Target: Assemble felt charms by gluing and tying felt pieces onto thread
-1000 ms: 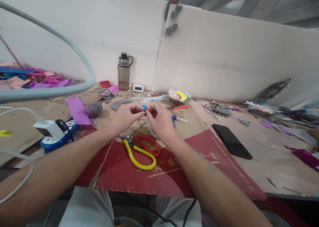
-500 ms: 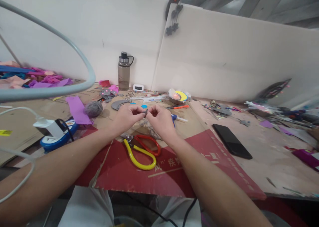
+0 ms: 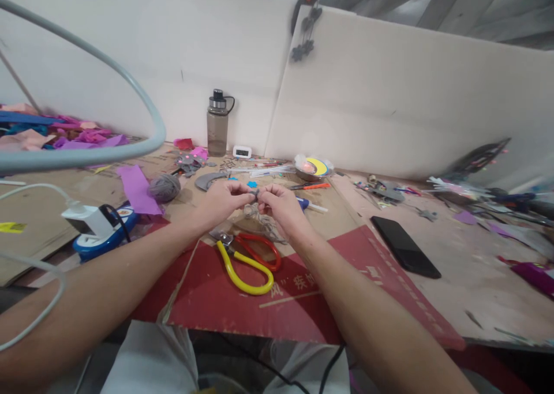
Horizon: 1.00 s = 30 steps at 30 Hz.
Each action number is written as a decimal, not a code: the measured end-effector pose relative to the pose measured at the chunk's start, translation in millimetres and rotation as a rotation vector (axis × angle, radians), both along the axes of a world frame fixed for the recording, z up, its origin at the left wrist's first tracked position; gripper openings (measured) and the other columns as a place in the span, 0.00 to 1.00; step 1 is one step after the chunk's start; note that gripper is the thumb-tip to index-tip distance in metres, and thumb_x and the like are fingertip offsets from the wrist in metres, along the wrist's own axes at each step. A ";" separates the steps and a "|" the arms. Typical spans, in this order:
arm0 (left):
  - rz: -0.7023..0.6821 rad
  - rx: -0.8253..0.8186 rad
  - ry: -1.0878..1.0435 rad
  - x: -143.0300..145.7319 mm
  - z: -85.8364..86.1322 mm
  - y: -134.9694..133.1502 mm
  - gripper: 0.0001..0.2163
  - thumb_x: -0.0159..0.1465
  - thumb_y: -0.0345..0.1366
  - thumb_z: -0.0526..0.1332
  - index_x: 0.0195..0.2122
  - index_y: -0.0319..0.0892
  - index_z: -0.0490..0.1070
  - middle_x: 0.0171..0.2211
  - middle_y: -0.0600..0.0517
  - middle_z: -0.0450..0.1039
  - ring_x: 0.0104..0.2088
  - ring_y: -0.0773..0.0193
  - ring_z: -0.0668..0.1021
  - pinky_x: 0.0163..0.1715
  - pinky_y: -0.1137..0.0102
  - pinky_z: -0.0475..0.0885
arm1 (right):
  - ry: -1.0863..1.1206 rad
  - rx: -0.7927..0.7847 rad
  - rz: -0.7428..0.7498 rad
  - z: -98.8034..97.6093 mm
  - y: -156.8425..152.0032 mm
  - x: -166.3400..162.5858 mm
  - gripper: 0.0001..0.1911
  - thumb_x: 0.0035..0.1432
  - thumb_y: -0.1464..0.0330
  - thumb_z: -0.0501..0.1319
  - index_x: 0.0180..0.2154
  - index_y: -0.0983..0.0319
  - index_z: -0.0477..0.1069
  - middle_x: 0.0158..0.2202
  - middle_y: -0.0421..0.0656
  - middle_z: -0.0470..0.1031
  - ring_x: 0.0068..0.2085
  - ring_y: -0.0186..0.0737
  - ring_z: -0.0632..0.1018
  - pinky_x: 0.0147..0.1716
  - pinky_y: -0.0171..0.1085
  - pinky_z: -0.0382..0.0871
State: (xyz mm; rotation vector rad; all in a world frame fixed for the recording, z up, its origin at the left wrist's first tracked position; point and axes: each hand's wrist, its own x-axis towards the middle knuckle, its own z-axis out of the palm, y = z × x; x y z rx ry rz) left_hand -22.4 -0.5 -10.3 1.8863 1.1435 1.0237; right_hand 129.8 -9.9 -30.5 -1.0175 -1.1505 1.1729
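Note:
My left hand [image 3: 225, 200] and my right hand [image 3: 281, 206] meet over the middle of the table, fingertips pinched together on a small grey piece [image 3: 255, 194] held between them. Thin grey strands [image 3: 259, 218] hang from it down to the tabletop. Just below the hands lie scissors with one yellow and one red handle [image 3: 246, 259] on a red cardboard sheet [image 3: 303, 301]. A ball of grey yarn [image 3: 163, 187] sits to the left of my left hand.
A black phone [image 3: 405, 246] lies to the right. A water bottle [image 3: 216, 124] and small clock [image 3: 241, 151] stand by the back wall. A white charger on a blue power strip [image 3: 97, 228] is at left, purple paper [image 3: 136, 188] beyond it. Craft scraps litter the right side.
Both hands have shifted slightly right and lower, fingertips now pressed closer together on the grey piece. The view has tilted a little.

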 end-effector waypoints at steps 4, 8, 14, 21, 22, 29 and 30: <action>-0.005 -0.002 -0.029 -0.7 -2.6 2.5 0.06 0.55 0.36 0.62 0.26 0.39 0.75 0.21 0.56 0.71 0.25 0.69 0.70 0.28 0.72 0.62 | 0.049 -0.022 0.036 1.8 -2.0 -1.2 0.04 0.39 0.70 0.59 0.21 0.62 0.65 0.18 0.32 0.65 0.21 0.27 0.65 0.23 0.30 0.59; -0.024 -0.059 -0.069 -0.1 -2.9 3.0 0.06 0.55 0.36 0.61 0.25 0.39 0.75 0.22 0.54 0.73 0.23 0.69 0.71 0.27 0.73 0.64 | 0.078 -0.035 0.055 1.1 -2.4 -1.1 0.04 0.39 0.70 0.59 0.21 0.62 0.64 0.18 0.32 0.64 0.21 0.27 0.65 0.23 0.29 0.59; -0.070 -0.114 -0.166 1.2 -5.7 4.2 0.06 0.56 0.34 0.62 0.25 0.38 0.73 0.20 0.53 0.74 0.20 0.71 0.71 0.23 0.75 0.64 | 0.090 -0.045 0.077 0.2 -2.8 -1.4 0.05 0.41 0.70 0.61 0.23 0.62 0.64 0.18 0.32 0.65 0.21 0.27 0.66 0.24 0.30 0.60; -0.005 -0.138 -0.467 -4.5 -7.4 20.0 0.07 0.54 0.36 0.66 0.27 0.37 0.71 0.20 0.53 0.72 0.21 0.72 0.71 0.23 0.76 0.64 | -0.104 0.048 0.104 15.7 -10.8 5.1 0.11 0.49 0.61 0.62 0.28 0.61 0.65 0.23 0.33 0.66 0.25 0.28 0.68 0.28 0.31 0.65; 0.003 -0.140 -0.511 -6.5 -6.0 22.4 0.08 0.53 0.35 0.67 0.27 0.37 0.70 0.19 0.53 0.71 0.21 0.72 0.71 0.22 0.76 0.63 | -0.214 0.077 0.163 19.5 -14.5 7.0 0.11 0.51 0.60 0.61 0.29 0.61 0.65 0.24 0.34 0.67 0.25 0.29 0.69 0.29 0.32 0.65; 0.096 -0.138 -0.699 -24.3 11.0 32.5 0.08 0.50 0.32 0.68 0.27 0.38 0.69 0.20 0.57 0.68 0.20 0.73 0.72 0.19 0.77 0.62 | -1.336 0.243 0.543 28.8 -55.4 1.0 0.16 0.49 0.61 0.67 0.40 0.60 0.74 0.35 0.43 0.76 0.34 0.39 0.75 0.33 0.35 0.64; 0.119 -0.137 -0.711 -26.5 13.1 33.4 0.08 0.50 0.31 0.68 0.27 0.38 0.69 0.20 0.57 0.68 0.20 0.73 0.73 0.19 0.77 0.62 | -1.402 0.278 0.531 28.4 -60.2 -2.0 0.19 0.49 0.62 0.67 0.44 0.59 0.73 0.40 0.45 0.77 0.37 0.41 0.76 0.35 0.35 0.64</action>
